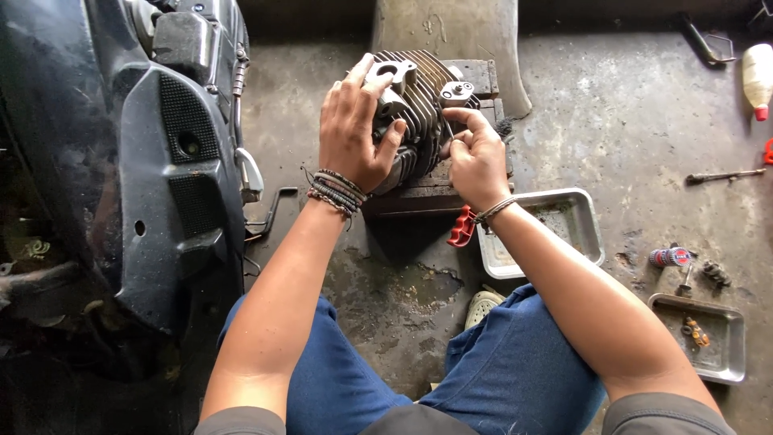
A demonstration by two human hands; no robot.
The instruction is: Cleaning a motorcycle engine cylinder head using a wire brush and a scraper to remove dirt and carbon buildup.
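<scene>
A grey finned engine cylinder head rests on a dark wooden block on the concrete floor in front of me. My left hand grips its left side, fingers curled over the fins and a port. My right hand is at its right side, fingers pinched on a thin dark tool or pin that touches the head near a round boss. What exactly the right hand pinches is too small to tell. Both wrists wear bracelets.
A black motorcycle body fills the left. A metal tray lies right of the block with a red-handled tool beside it. A second tray, small parts, a rod and a white bottle lie at the right.
</scene>
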